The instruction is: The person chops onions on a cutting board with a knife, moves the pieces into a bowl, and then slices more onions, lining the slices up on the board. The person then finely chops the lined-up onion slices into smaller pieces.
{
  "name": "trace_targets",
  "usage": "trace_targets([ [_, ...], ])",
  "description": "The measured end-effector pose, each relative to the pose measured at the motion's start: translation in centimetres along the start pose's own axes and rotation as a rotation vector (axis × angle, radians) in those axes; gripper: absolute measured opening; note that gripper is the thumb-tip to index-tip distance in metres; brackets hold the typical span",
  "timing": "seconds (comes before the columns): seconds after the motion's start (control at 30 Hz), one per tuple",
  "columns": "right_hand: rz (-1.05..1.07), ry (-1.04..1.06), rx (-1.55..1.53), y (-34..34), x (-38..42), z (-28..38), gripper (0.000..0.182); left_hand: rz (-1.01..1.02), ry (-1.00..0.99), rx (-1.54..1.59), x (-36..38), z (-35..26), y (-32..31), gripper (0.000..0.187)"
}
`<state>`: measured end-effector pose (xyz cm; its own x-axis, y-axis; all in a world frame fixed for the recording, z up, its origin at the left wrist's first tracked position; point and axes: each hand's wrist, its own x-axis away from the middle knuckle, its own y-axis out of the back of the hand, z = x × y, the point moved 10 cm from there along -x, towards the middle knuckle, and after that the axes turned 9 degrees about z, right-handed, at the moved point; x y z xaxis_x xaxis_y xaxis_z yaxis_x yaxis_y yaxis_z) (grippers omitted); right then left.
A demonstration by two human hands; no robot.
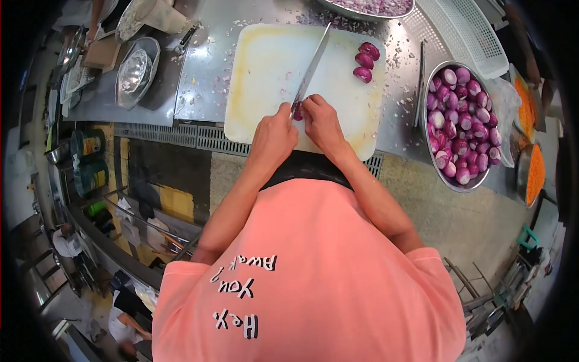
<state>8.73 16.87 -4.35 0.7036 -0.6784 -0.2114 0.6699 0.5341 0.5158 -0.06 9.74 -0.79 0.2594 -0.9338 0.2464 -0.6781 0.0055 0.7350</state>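
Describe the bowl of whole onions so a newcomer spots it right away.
Start at the white cutting board. To its right on the metal table stands a metal bowl piled with whole peeled red onions, unlike the far bowl, which holds chopped onion.

6 o'clk: salmon-pink shirt point(338, 241), blk-edged wht lettering point(251, 326). 12 o'clk: wht cutting bd point(271, 78), yel-tinged. 2 o'clk: wht grid-patt. basket point(467, 36). 2:30: purple/wht onions point(464, 123). 3 o'clk: orange shreds point(535, 175).

A steel counter point(205, 90) gleams beside a slotted floor grating point(160, 133); beyond the tan floor point(446, 211) stands a green stool point(528, 237)
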Motion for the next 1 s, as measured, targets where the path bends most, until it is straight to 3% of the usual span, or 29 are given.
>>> trace_targets([
  [0.23, -0.004, -0.028, 0.015, -0.3, 0.3, -0.8, 0.007, -0.052, -0.007, -0.056, -0.7, 0.7, -2.0, 0.027],
  [0.43, -0.057, -0.003, 0.004, 0.2, 0.6, -0.6, 0.01, 0.045, 0.022, 0.006, 0.7, -0.4, -0.8, 0.025],
  [0.57, -0.02, -0.021, 0.002, 0.2, 0.9, -1.0, 0.007, -0.033, -0.026, -0.023, -1.6, 1.7, -3.1, 0.031],
  [0.73, -0.051, -0.023, 0.025, 0.9, 0.6, -1.0, 0.009, 0.006, 0.003, 0.073, 0.3, -0.2, 1.3, 0.035],
  [0.83, -0.112, -0.116, 0.094, 0.8, 0.4, -0.5, 0.011, -0.002, 0.101, 0.121, 1.7, 1.4, 3.2, 0.032],
  [0.97, 0.066, -0.032, 0.238, -3.9, 0.1, 0.5, 0.016, -0.089, 0.182, 0.019, 1.2, 9.3, 2.6, 0.027],
  [1.0, 0.047, 0.049, 0.212, -3.5, 0.4, 1.0, 0.019, -0.1, 0.201, 0.127, 1.4, 10.4, 2.4, 0.025],
])
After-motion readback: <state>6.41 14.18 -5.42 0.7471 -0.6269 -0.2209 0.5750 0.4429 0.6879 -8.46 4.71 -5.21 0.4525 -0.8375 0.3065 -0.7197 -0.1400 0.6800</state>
